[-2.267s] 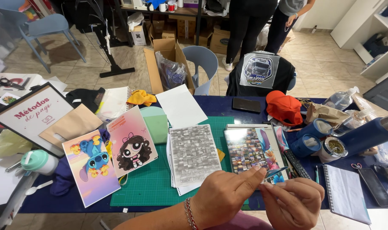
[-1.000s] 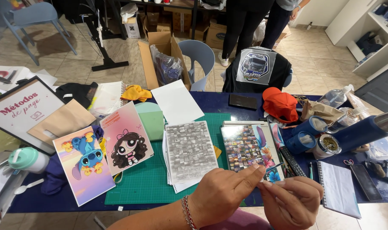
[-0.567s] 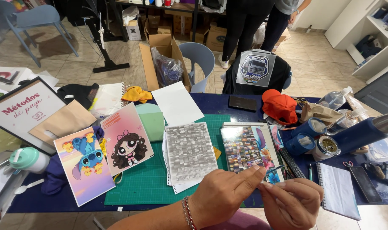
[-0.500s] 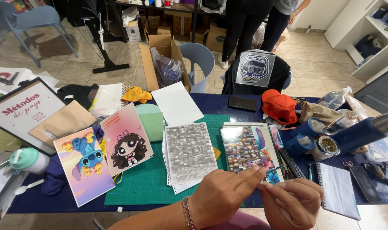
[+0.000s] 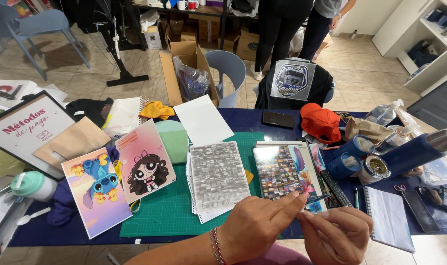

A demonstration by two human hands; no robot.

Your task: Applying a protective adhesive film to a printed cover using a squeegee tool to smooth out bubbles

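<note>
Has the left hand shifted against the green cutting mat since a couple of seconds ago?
No. The left hand stays at the green cutting mat's near edge, fingertips meeting the right hand.

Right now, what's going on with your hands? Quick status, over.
Left hand and right hand pinch a small blue sticker between fingertips. Held over the glossy picture sheet. Nothing between them.

Bright, even indoor light; sharp in the middle, bent at the edges.
Shadows under the table's (image 5: 262, 120) things are soft. Glare whitens the glossy sticker sheet (image 5: 281, 170). Wide-lens distortion curves the table's corners; the hands at the near edge are slightly soft.
</note>
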